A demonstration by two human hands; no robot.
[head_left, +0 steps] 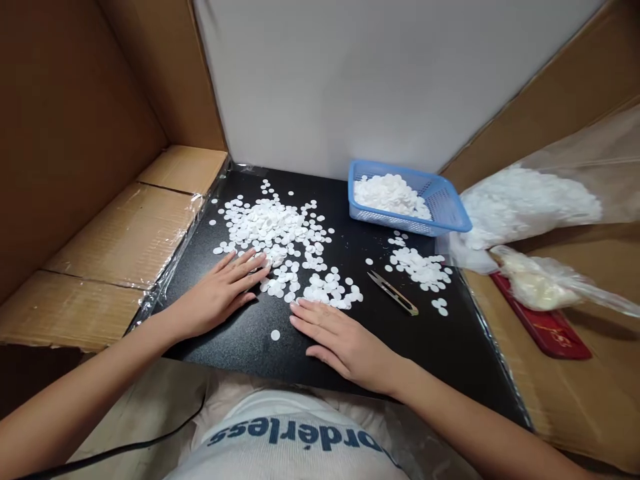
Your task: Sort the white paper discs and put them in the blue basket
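Note:
A large heap of small white round discs point(273, 230) is spread over the black work surface point(440, 343). My left hand point(223, 290) lies flat, palm down, fingers stretched out and touching the heap's near edge. My right hand point(340, 340) also rests flat with fingers apart, its tips at a smaller cluster of discs point(330, 290). Neither hand holds anything. A single disc point(275, 335) lies between the two hands.
A blue plastic basket point(445, 200) with white discs stands at the back right. A thread snipper point(393, 292) lies beside another disc patch point(420, 267). Clear bags of white pieces point(525, 203) and a red flat object point(547, 327) lie right. Cardboard walls enclose both sides.

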